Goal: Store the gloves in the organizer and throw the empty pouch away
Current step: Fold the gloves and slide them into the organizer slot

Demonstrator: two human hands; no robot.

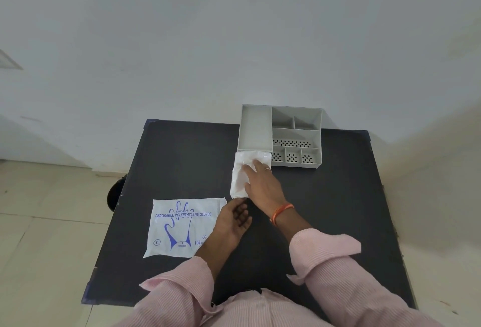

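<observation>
A folded stack of clear plastic gloves (240, 174) lies on the black table (182, 154), its far end touching the front of the grey organizer (279, 135). My right hand (263, 183) rests flat on the stack, fingers spread over it and thumb at its near side. The white pouch (182, 225), printed with a blue glove drawing, lies flat at the near left. My left hand (233, 220) hovers beside the pouch's right edge, fingers loosely curled, holding nothing.
The organizer has one long left compartment (255, 128) and several smaller ones on its right, some with perforated floors. A white wall stands behind the table. Tiled floor and a dark round object (115, 191) lie to the left.
</observation>
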